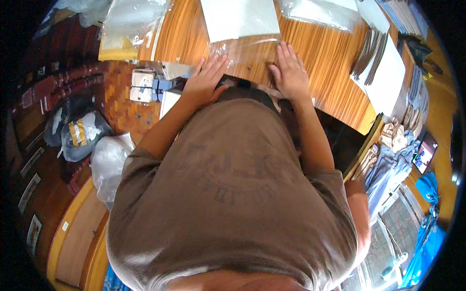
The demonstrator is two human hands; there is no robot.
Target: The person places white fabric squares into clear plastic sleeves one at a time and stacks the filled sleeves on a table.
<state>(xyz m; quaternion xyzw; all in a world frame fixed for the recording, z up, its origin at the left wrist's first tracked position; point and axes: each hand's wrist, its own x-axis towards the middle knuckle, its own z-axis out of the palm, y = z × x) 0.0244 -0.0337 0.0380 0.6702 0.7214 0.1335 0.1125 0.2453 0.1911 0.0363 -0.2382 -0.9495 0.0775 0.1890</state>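
A white rectangular sheet lies on the wood-grain table in front of me, and clear plastic film extends from its near end toward the table edge. My left hand rests at the table's near edge, fingers extended, with the fingertips by the left corner of the film. On the other side, my right hand lies flat on the table, its fingers stretched forward beside the film's right corner. Neither hand grips anything.
Plastic-wrapped white packs lie at the far left and far right of the table. A fanned stack of dark-edged sheets sits at right. Crumpled cloth and a phone lie beyond. Plastic bags stand at left.
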